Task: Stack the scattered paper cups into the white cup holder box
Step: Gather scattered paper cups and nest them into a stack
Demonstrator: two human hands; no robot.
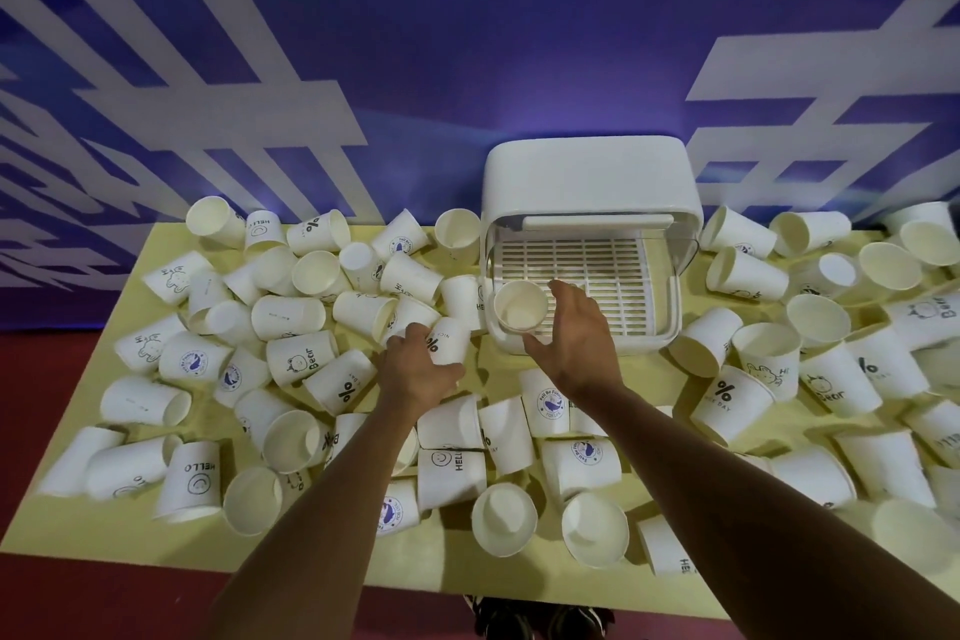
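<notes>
Box mouth opens toward frame bottom. Tray grid bare at centre and right; one cup upright in its lower-left corner, right grip spread just beside it over the front lip. Cups crowd the tabletop both sides of box. Small bare gap below box front, left grip holding a % cup at its left. Bare strip lower left.

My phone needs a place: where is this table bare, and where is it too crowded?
Bare: the table strip before the white box; the near-left table edge; the slatted tray right of its cup. Scattered cups crowd both box sides.
</notes>
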